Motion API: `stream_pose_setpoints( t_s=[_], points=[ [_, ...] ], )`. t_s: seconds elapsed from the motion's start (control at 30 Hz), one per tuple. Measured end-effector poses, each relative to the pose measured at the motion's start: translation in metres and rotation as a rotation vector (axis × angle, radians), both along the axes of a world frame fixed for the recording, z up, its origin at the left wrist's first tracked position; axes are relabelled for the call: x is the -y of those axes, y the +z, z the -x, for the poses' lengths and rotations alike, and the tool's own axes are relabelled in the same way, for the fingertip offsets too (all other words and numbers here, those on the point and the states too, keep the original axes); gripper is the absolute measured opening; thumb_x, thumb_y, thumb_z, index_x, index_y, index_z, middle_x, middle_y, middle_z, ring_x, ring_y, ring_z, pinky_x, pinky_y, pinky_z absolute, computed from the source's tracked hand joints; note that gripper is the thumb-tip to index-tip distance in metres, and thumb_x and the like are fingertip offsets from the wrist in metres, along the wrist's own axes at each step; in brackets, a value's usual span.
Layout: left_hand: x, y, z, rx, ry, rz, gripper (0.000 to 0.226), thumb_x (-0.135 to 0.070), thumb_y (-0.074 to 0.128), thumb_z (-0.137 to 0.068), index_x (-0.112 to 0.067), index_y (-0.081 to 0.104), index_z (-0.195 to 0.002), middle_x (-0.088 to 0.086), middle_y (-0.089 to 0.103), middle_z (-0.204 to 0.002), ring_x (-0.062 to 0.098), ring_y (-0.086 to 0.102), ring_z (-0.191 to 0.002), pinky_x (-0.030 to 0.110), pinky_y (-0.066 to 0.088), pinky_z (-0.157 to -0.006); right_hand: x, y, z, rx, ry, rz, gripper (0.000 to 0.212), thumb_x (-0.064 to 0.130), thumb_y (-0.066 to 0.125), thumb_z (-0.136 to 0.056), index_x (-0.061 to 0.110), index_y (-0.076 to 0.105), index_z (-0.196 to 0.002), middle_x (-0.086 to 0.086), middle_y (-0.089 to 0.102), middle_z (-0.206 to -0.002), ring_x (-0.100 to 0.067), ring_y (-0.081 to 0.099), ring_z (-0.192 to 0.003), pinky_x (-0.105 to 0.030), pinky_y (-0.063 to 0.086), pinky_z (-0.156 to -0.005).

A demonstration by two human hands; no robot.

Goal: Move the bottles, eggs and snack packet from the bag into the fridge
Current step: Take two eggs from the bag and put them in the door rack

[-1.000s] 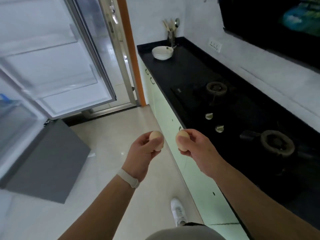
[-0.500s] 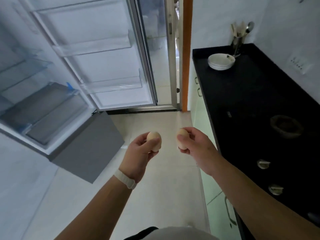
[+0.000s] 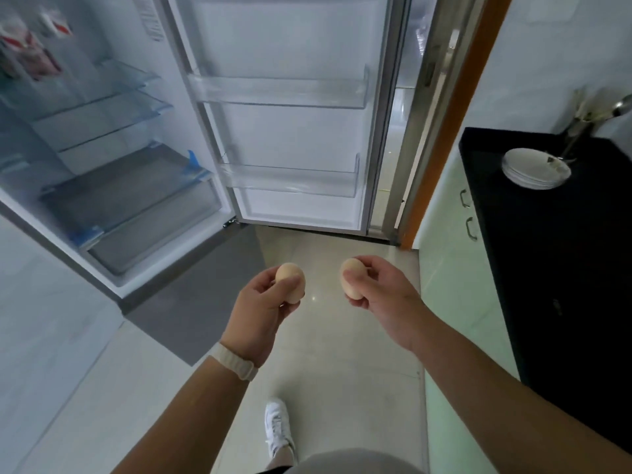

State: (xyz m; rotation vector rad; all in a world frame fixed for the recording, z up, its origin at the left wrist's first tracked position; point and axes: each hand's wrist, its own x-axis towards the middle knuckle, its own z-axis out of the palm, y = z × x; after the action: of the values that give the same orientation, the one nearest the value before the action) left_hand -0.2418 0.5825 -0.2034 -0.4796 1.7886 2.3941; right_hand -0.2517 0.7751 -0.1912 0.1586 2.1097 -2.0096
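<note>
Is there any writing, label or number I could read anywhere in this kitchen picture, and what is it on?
No text here is legible.
Sticker on the fridge inner wall: printed lines, too blurred to read.
Packets high in the fridge: red and white print, blurred.
Pale mark on the black counter: too small to read.
Left egg and right egg: no stamp visible.

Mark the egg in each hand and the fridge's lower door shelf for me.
left egg [image 3: 289, 270]: head view, upper bare shell.
right egg [image 3: 351, 289]: head view, lower bare shell.
lower door shelf [image 3: 290, 182]: head view, middle of its clear front wall.
</note>
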Motion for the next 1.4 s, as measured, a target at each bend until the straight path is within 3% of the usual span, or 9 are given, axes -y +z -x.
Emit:
stream_pose_setpoints(
  t_s=[0.1, 0.3, 0.5, 0.8, 1.23, 1.33, 1.4],
  points=[
    [0.043, 0.000, 0.046, -0.008, 0.006, -0.037, 0.027, -0.015, 0.074, -0.082, -0.010, 0.069, -0.108, 0.008, 0.066, -0.095, 0.017, 0.063, -0.084, 0.029, 0.053, -0.077, 0.043, 0.003, 0.044, 0.004, 0.001, 0.008, 0.021, 0.022, 0.064, -0.094, 0.015, 0.062, -0.113, -0.010, 0.063, -0.104, -0.018, 0.060, -0.083, -0.021, 0.054, -0.067],
    [0.126, 0.002, 0.121, -0.032, -0.004, -0.023, 0.018, -0.010, 0.065, -0.091, -0.011, 0.069, -0.109, 0.007, 0.068, -0.096, 0.011, 0.065, -0.078, 0.019, 0.052, -0.064, 0.116, 0.016, 0.113, -0.008, 0.016, -0.004, 0.011, 0.021, 0.064, -0.094, 0.019, 0.064, -0.104, -0.006, 0.061, -0.095, -0.018, 0.057, -0.081, -0.026, 0.053, -0.072],
    [0.163, -0.003, 0.171, -0.035, -0.027, -0.043, 0.020, -0.010, 0.066, -0.091, -0.010, 0.068, -0.111, 0.005, 0.068, -0.095, 0.010, 0.065, -0.078, 0.019, 0.053, -0.064, 0.152, 0.011, 0.144, 0.018, -0.045, 0.000, 0.012, 0.020, 0.066, -0.092, 0.019, 0.066, -0.104, -0.006, 0.062, -0.096, -0.019, 0.059, -0.082, -0.034, 0.056, -0.082],
    [0.174, -0.004, 0.212, -0.017, -0.070, -0.066, 0.016, -0.010, 0.065, -0.092, -0.013, 0.068, -0.107, 0.004, 0.068, -0.098, 0.013, 0.064, -0.085, 0.024, 0.055, -0.074, 0.160, 0.016, 0.194, -0.006, -0.099, 0.018, 0.012, 0.017, 0.066, -0.092, 0.016, 0.064, -0.104, -0.005, 0.062, -0.096, -0.018, 0.059, -0.084, -0.041, 0.056, -0.087],
    [0.164, 0.012, 0.319, -0.036, -0.062, 0.123, 0.016, -0.018, 0.069, -0.090, -0.019, 0.068, -0.106, 0.009, 0.070, -0.106, 0.024, 0.066, -0.097, 0.036, 0.057, -0.089, 0.135, 0.007, 0.318, -0.059, -0.106, 0.027, 0.014, 0.018, 0.067, -0.091, 0.013, 0.065, -0.104, -0.005, 0.064, -0.091, -0.014, 0.059, -0.076, -0.037, 0.056, -0.081],
    [0.153, 0.011, 0.350, -0.037, -0.095, 0.192, 0.013, -0.019, 0.069, -0.090, -0.024, 0.068, -0.103, 0.007, 0.070, -0.103, 0.024, 0.065, -0.097, 0.039, 0.056, -0.091, 0.119, -0.001, 0.347, -0.109, -0.089, -0.060, 0.024, 0.030, 0.071, -0.087, 0.017, 0.065, -0.107, 0.000, 0.065, -0.091, -0.014, 0.061, -0.075, -0.035, 0.056, -0.078],
    [0.145, 0.009, 0.371, -0.068, -0.121, 0.270, 0.016, -0.023, 0.070, -0.090, -0.026, 0.067, -0.105, 0.005, 0.070, -0.103, 0.023, 0.066, -0.096, 0.036, 0.056, -0.087, 0.107, -0.006, 0.365, -0.141, -0.102, -0.190, 0.019, 0.031, 0.070, -0.089, 0.026, 0.063, -0.106, 0.002, 0.066, -0.097, -0.015, 0.064, -0.077, -0.035, 0.057, -0.077]
  ],
)
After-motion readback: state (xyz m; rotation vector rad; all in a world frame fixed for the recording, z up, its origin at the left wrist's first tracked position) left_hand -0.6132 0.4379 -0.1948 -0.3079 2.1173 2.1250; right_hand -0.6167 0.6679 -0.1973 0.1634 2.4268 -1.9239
